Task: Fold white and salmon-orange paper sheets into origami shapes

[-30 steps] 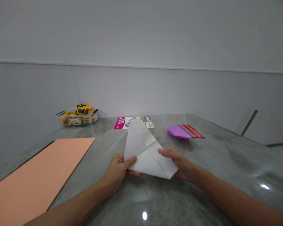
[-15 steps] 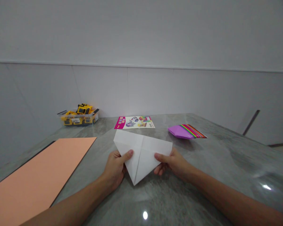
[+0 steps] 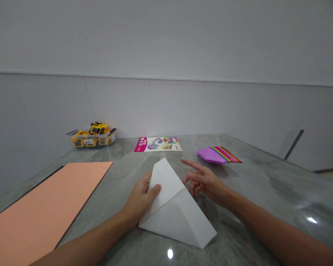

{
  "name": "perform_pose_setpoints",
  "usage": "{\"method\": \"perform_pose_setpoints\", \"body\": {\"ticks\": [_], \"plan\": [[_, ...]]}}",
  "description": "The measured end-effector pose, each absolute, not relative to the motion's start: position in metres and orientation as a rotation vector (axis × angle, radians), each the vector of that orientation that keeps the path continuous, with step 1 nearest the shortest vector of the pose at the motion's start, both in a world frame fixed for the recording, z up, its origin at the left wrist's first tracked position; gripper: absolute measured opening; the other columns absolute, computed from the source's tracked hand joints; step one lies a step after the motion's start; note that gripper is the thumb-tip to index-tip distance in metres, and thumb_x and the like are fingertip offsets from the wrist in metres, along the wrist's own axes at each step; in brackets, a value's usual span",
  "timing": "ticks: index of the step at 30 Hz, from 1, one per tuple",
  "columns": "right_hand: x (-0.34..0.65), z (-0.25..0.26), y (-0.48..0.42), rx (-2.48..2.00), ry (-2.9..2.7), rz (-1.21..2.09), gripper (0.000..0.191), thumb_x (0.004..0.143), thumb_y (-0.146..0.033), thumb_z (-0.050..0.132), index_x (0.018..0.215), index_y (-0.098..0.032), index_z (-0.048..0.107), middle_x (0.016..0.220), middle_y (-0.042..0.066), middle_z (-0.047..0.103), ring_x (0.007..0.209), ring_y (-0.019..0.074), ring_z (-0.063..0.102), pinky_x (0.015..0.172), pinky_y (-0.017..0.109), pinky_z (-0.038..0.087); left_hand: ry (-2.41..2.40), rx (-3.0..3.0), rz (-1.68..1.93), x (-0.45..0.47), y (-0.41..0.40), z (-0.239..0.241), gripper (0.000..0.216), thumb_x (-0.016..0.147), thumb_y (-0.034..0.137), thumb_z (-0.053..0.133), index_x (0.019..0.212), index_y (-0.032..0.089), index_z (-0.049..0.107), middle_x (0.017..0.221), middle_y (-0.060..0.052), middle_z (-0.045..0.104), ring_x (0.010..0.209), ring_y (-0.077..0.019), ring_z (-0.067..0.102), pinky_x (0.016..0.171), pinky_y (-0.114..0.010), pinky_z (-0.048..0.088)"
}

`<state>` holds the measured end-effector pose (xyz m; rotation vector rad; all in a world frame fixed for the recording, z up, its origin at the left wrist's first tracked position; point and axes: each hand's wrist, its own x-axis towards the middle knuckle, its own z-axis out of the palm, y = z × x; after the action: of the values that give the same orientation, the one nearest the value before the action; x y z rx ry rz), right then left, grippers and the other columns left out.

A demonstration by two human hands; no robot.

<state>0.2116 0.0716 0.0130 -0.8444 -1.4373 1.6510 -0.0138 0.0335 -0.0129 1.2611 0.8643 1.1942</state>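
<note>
A folded sheet of plain white paper [image 3: 173, 212] sits in the lower centre of the frame, roughly a tapering wedge. Its narrow, blunt end points toward the top of the frame; its body widens downward, with one corner at lower left and a cut-off corner at lower right. A crease slants across its middle, rising rightward, and another line runs down toward the bottom edge.

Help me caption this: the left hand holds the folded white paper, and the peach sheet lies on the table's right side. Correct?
Not quite: the head view shows the peach sheet on the left side of the table. The left hand does hold the folded white paper.
</note>
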Motion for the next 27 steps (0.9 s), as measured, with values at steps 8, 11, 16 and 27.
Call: {"method": "perform_pose_setpoints", "body": {"ticks": [8, 11, 16, 27], "plan": [[0.199, 0.001, 0.069, -1.008, -1.466, 1.408, 0.051, 0.070, -0.027, 0.066, 0.117, -0.011, 0.058, 0.053, -0.004, 0.058, 0.040, 0.0096, 0.053, 0.039, 0.021, 0.047, 1.583, 1.957, 1.521, -0.016, 0.026, -0.003, 0.040, 0.085, 0.028, 0.050, 0.123, 0.015, 0.050, 0.115, -0.013, 0.054, 0.107, -0.0264, 0.052, 0.088, -0.042, 0.045], [0.195, -0.004, 0.069, -1.190, -1.421, 1.319, 0.035, 0.074, -0.027, 0.060, 0.103, -0.008, 0.064, 0.066, 0.005, 0.067, 0.050, 0.0132, 0.062, 0.044, 0.023, 0.050, 1.582, 2.358, 1.435, -0.011, 0.015, -0.001, 0.034, 0.085, 0.023, 0.047, 0.118, 0.016, 0.055, 0.118, -0.012, 0.051, 0.115, -0.0254, 0.045, 0.099, -0.043, 0.037], [0.194, -0.006, 0.058, -1.232, -1.946, 1.048, 0.028, 0.077, -0.024, 0.057, 0.100, -0.013, 0.069, 0.073, 0.006, 0.071, 0.061, 0.0161, 0.065, 0.053, 0.025, 0.050, 1.517, 2.435, 0.940, -0.008, 0.010, -0.007, 0.042, 0.085, 0.030, 0.049, 0.123, 0.014, 0.053, 0.126, -0.014, 0.050, 0.119, -0.0268, 0.044, 0.102, -0.043, 0.037], [0.208, 0.005, 0.060, -0.835, -2.592, 0.379, 0.046, 0.075, -0.031, 0.068, 0.119, -0.024, 0.060, 0.137, 0.009, 0.045, 0.125, 0.0254, 0.040, 0.104, 0.039, 0.030, 1.407, 2.468, 0.694, -0.011, 0.009, -0.003, 0.056, 0.072, 0.040, 0.065, 0.122, 0.016, 0.053, 0.121, -0.012, 0.051, 0.114, -0.0268, 0.044, 0.101, -0.042, 0.037]]}}
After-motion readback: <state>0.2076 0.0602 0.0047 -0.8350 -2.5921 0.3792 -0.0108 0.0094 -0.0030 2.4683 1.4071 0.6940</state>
